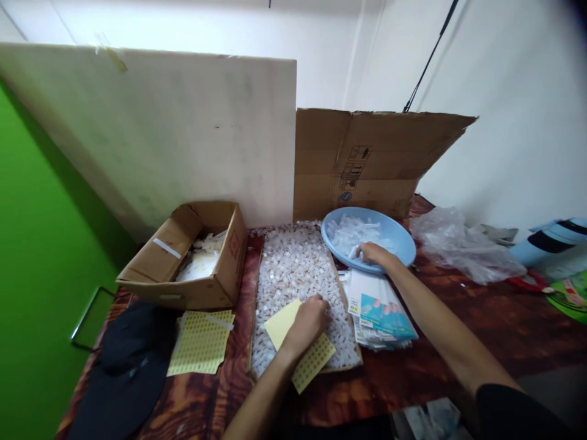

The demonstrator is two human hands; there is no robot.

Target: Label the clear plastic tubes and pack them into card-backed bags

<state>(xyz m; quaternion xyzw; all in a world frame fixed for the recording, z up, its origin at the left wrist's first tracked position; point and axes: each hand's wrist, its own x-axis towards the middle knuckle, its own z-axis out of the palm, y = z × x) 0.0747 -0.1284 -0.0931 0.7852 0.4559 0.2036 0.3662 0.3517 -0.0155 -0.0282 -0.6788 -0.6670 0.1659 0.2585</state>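
My left hand (308, 321), its fingers curled, is over a yellow sticker sheet (316, 360) with rows of small round stickers. What those fingers hold is hidden. Beneath the sheet is a shallow cardboard tray covered with many small whitish translucent pieces (293, 263). My right hand (376, 253) reaches into a light blue basin (406, 241), its fingers closed at some clear plastic pieces (355, 229). Whether one is between the fingertips is too small to tell. Packets with blue printed cards (385, 311) lie just below the basin.
An open cardboard box (224, 263) with white pieces stands at left. Near it are more yellow sticker sheets (202, 342) and a black cap (131, 360). Right of the basin lie a crumpled plastic bag (463, 244) and a blue bottle (545, 241). Cardboard panels (367, 159) stand behind.
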